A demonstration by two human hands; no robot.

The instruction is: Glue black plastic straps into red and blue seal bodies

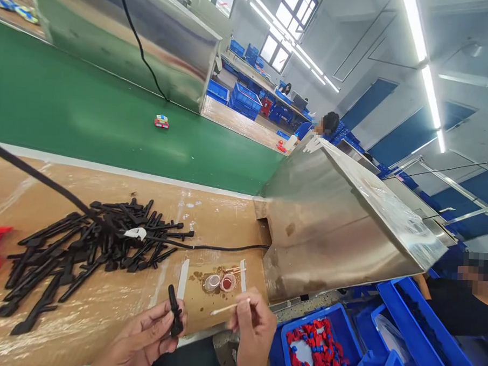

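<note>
Near the bottom centre, my left hand [152, 330] is closed around a small black plastic part [174, 312], which it holds roughly upright. To its right, my right hand [252, 326] pinches a thin cotton swab [224, 310], its white tip pointing left toward the black part without touching it. Just beyond the hands on the brown table [218, 211] stand two small cups, one pale [212, 282] and one holding dark red stuff [228, 282]. More sticks [236, 270] lie by the cups. A large heap of black parts [104, 241] covers the table at the left.
A green belt [120, 129] carries a small toy car [161, 121]. Metal housing [331, 224] rises at the right. Below it, a blue bin [343, 317] holds red and blue parts. A black cable [209, 248] crosses the table. A person [457, 300] is at the far right.
</note>
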